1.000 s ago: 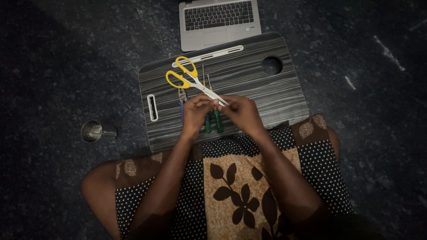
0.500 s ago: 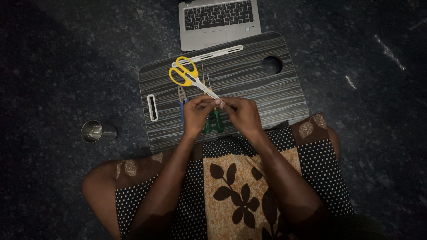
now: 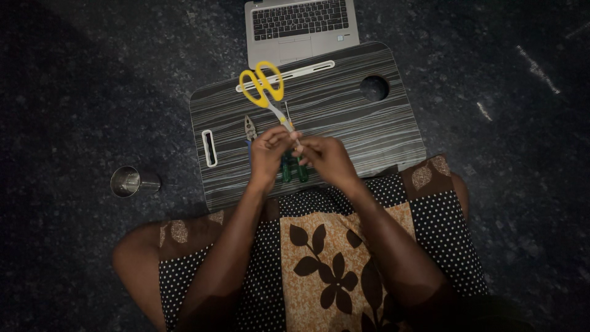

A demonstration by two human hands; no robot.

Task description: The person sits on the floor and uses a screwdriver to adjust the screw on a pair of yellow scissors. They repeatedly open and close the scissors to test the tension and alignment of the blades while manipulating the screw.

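Observation:
Both my hands meet over a striped lap desk [image 3: 350,123] that rests across my knees. My left hand [image 3: 269,154] and my right hand [image 3: 327,157] pinch the closed blade end of a pair of yellow-handled scissors [image 3: 268,101]. The yellow loops point away from me, toward the desk's far edge. Small pliers [image 3: 249,128] lie on the desk just beyond my left hand. A green-handled tool [image 3: 287,171] lies under my hands, mostly hidden by them.
A grey laptop [image 3: 301,24] sits open on the floor beyond the desk. A steel cup [image 3: 126,181] stands on the dark floor to the left. The desk has a round hole [image 3: 373,88] at its far right and a white slot [image 3: 209,147] at its left.
The scissors have swung: their yellow handles moved away from me and a little to the right, from slanting left to nearly upright. My hands stayed in about the same place.

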